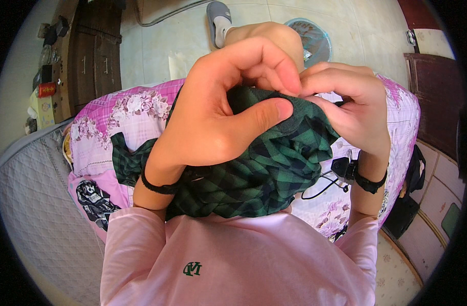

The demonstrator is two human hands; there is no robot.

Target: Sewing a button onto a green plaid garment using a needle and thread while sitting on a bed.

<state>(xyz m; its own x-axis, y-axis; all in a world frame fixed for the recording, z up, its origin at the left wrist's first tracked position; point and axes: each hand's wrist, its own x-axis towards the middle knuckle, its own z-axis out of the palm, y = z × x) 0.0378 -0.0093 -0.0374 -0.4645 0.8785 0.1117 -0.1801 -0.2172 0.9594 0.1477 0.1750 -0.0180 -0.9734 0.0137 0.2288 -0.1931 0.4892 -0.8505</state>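
Note:
A green-and-black plaid garment [264, 178] lies bunched over my lap. One narrow part of it sticks out to the left, past my left wrist. My left hand [213, 112] curves over its top, with the thumb lying on the cloth and the index fingertip close by at the upper edge. Beside it, my right hand [351, 99] is closed on the same edge, its fingertips nearly meeting those of the left. Exactly what the fingertips pinch is hidden. Each wrist wears a black band, and the right one carries a small black device [343, 167] with a cable.
Under me spreads a pink floral bedsheet [141, 107], with a grey quilted mattress [37, 199] at left. Dark printed cloth [93, 201] lies on the pink fabric. Beyond my knee stands a lined waste bin [317, 41]. Wooden cabinets [93, 61] line the left; drawers [432, 219] stand right.

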